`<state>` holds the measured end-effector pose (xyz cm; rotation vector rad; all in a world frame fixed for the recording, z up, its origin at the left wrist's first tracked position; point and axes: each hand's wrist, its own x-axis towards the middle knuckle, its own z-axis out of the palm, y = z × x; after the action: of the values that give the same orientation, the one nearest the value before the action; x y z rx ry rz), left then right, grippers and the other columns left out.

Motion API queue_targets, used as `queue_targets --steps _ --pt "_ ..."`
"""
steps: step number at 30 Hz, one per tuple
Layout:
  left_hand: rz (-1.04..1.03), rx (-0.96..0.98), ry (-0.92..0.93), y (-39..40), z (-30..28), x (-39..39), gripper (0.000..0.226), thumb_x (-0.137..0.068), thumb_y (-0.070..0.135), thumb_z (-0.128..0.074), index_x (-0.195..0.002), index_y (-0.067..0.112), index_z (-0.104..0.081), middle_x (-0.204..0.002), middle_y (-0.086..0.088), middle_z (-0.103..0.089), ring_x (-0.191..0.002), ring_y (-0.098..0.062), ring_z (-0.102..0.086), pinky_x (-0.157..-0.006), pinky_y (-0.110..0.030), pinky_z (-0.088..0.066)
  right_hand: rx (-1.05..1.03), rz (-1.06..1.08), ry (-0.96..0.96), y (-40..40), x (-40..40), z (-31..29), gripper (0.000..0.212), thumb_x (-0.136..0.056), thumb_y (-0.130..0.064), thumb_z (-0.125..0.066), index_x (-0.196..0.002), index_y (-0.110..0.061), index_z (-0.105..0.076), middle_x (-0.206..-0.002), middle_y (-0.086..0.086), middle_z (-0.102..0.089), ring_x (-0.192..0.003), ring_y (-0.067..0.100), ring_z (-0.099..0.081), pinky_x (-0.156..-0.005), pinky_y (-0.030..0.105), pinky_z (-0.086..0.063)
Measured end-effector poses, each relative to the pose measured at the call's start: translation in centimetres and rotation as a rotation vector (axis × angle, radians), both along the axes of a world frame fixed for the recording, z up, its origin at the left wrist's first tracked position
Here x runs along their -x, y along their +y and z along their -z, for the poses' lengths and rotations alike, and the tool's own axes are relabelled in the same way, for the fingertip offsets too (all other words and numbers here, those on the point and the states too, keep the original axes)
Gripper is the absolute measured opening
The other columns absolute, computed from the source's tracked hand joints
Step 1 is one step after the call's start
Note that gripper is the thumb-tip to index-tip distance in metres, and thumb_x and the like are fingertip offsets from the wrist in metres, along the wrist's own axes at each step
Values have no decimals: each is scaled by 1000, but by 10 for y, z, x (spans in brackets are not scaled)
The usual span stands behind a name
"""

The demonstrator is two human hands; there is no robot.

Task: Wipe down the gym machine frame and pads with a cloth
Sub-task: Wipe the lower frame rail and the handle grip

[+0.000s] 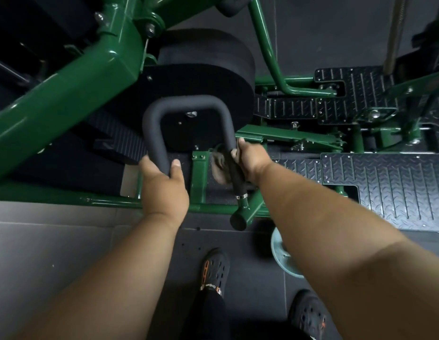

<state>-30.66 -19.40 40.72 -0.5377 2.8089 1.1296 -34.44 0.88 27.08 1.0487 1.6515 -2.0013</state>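
A green gym machine frame [66, 94] crosses the upper left, with a large round black pad [208, 77] behind a black foam-covered U-shaped handle [184, 101]. My left hand [164, 185] grips the handle's left leg near its lower end. My right hand [248, 160] is wrapped around the right leg, pressing a brownish cloth [219, 165] against the foam. Part of the cloth hangs left of the leg; the rest is hidden under my fingers.
Black diamond-plate footplates [385, 187] lie to the right among green struts. A pale green bowl-like basin [283, 256] sits on the floor under my right forearm. My two dark clogs [214, 273] stand on dark floor mats; grey tiles lie at left.
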Motion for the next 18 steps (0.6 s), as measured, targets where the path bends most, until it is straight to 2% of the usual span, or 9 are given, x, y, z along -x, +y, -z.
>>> queue_targets --steps 2,5,6,8,9,11,13,15,18 --pt "-22 59 3 4 7 0 60 -107 39 -53 -155 12 -30 -131 -19 -64 -107 -40 -66 -83 -41 -50 81 89 -1 6 39 29 52 -86 -50 -62 -109 -4 -73 -120 22 -73 -103 35 -71 -103 57 -55" --pt "-14 103 33 7 8 -1 57 -108 35 -53 -154 7 -33 -132 -21 -64 -112 -41 -63 -83 -40 -45 193 182 7 10 77 28 65 -85 -44 -65 -125 7 -68 -116 27 -71 -110 42 -70 -102 65 -53" --pt "-14 104 37 5 9 -1 57 -108 34 -53 -154 6 -34 -133 -21 -63 -114 -41 -62 -85 -40 -45 193 203 18 8 82 7 56 -91 -41 -65 -122 6 -70 -109 23 -74 -109 40 -72 -100 58 -57" --pt "-16 77 44 2 10 0 58 -107 34 -54 -154 6 -34 -135 -20 -62 -116 -41 -62 -92 -44 -51 135 209 79 8 88 -33 35 -105 -37 -58 -102 -7 -75 -79 8 -74 -82 26 -77 -85 37 -64" --pt "-15 59 51 1 12 0 59 -107 35 -54 -155 7 -33 -137 -20 -62 -117 -41 -63 -95 -48 -53 93 181 129 9 92 -48 33 -107 -37 -55 -92 -13 -73 -71 3 -71 -71 20 -72 -80 34 -64" --pt "-7 41 60 -2 15 1 61 -106 38 -54 -155 10 -31 -138 -19 -61 -119 -41 -63 -98 -52 -53 -153 9 207 8 104 -72 33 -106 -38 -53 -82 -21 -65 -76 -2 -67 -71 14 -66 -81 32 -62" --pt "-3 25 54 -3 17 1 62 -106 39 -54 -156 11 -30 -141 -18 -60 -123 -40 -61 -101 -50 -52 -369 -226 331 4 113 -90 34 -109 -32 -48 -77 -24 -58 -78 -6 -60 -69 8 -57 -72 28 -52" --pt "2 14 34 -3 16 2 63 -107 37 -54 -158 10 -29 -147 -17 -57 -128 -38 -58 -103 -44 -48 -543 -428 427 -2 120 -101 31 -111 -29 -45 -85 -24 -60 -82 -4 -59 -73 10 -54 -78 30 -46" --pt "-10 -40 22 -4 14 1 63 -107 37 -55 -159 11 -31 -149 -15 -55 -129 -36 -56 -101 -38 -44 -646 -591 549 -6 123 -105 30 -111 -32 -42 -106 -18 -68 -85 -1 -66 -72 13 -59 -82 40 -52"
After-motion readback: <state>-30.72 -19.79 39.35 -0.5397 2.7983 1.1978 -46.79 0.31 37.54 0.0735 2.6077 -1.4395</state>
